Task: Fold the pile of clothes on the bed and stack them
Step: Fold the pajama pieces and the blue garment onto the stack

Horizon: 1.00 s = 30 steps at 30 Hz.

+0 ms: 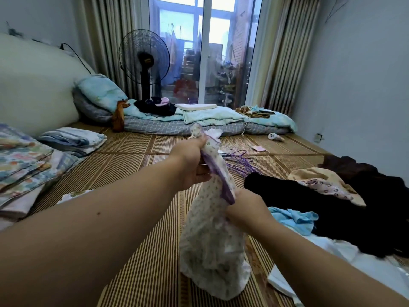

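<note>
Centrally, two bare hands hold up one small garment above a bed. The left hand (192,161), reaching in from the near left, has its fingers curled tight round the top of a white floral garment (211,247), with a bunch of fabric sticking out above the fist. The right hand (246,210), nearer and lower, pinches the garment's purple trim (218,171), which runs taut between the two hands. Below the right hand the rest of the garment hangs loose and crumpled, its lower edge resting on the striped woven mat (137,258) that covers the bed. Just right of the hands lies the unfolded pile: a black garment (294,200) spread widest, a tan piece (318,175) and a pink patterned piece (327,187) on top of it, a light blue garment (294,218) at its near edge, and white cloth (340,255) nearer still. Purple hangers (240,161) lie on the mat just beyond the hands. At the left edge sits a stack of folded patterned bedding (24,167), with a striped pillow (73,138) beyond it. Across the far side stretches a rumpled blue-green quilt (205,117) with dark clothes on it. Behind it stand a black pedestal fan (144,59) and a sliding glass door (208,52) framed by beige curtains (285,52).
</note>
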### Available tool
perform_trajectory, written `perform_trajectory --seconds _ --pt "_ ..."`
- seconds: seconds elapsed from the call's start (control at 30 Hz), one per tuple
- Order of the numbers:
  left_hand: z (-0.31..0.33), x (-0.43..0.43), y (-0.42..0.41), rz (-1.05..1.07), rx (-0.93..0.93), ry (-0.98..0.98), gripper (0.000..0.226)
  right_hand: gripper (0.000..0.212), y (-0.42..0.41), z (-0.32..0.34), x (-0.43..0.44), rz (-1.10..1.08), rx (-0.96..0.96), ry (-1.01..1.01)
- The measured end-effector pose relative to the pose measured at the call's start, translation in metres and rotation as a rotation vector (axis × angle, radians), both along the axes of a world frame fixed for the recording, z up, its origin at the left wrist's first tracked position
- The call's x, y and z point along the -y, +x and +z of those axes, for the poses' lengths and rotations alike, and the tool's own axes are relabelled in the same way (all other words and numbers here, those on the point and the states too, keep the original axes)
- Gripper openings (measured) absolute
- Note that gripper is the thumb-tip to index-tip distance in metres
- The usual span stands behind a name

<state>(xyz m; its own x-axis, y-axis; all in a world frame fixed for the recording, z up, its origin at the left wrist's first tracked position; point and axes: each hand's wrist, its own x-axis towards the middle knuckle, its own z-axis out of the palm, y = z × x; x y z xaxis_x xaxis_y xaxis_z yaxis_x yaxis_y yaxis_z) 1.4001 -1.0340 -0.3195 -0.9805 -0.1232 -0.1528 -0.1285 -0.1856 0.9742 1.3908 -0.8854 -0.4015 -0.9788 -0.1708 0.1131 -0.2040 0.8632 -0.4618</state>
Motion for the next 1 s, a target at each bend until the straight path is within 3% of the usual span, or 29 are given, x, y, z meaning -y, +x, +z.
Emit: perform_trajectory --seconds 0.1,0.2,0.33,0.47,0.53,0.6,0.67,0.8,0.83,0.9,1.0 --pt "0.000 0.016 -0.001 0.174 -0.003 -0.265 0.034 0.020 -0.015 0.009 -0.017 -0.053 -0.008 0.000" --pt "-0.006 0.035 -0.007 0.348 -0.070 -0.506 0.030 0.009 -0.022 0.032 -0.032 -0.062 -0.106 -0.119" --pt "-0.008 0.045 -0.007 0.318 -0.156 -0.331 0.020 0.005 -0.023 0.056 -0.043 0.074 -0.161 -0.343" --pt "-0.007 0.049 -0.004 0.176 -0.164 -0.247 0.025 0.024 -0.016 0.076 -0.053 0.352 0.255 -0.615" --pt "-0.001 0.057 -0.001 0.098 -0.155 -0.183 0.048 0.039 -0.017 0.086 -0.058 0.432 0.345 -0.519" --pt "0.004 0.066 0.002 0.060 -0.166 -0.161 0.050 0.052 -0.019 0.092 -0.059 0.399 0.282 -0.288" --pt "0.008 0.076 0.001 0.031 -0.178 -0.271 0.028 0.049 -0.021 0.097 -0.057 0.348 0.150 -0.168" --pt "0.013 0.091 -0.003 -0.061 -0.046 -0.342 0.073 0.008 -0.030 0.100 -0.053 0.271 -0.162 -0.279" --pt "0.014 0.093 -0.002 -0.096 -0.007 -0.409 0.071 0.012 -0.033 0.100 -0.053 0.260 -0.195 -0.303" --pt "0.014 0.097 0.002 -0.114 0.028 -0.522 0.043 0.024 -0.035 0.100 -0.052 0.237 -0.168 -0.409" --pt "0.017 0.102 0.006 -0.127 -0.027 -0.471 0.033 0.027 -0.037 0.102 -0.050 0.216 -0.073 -0.640"
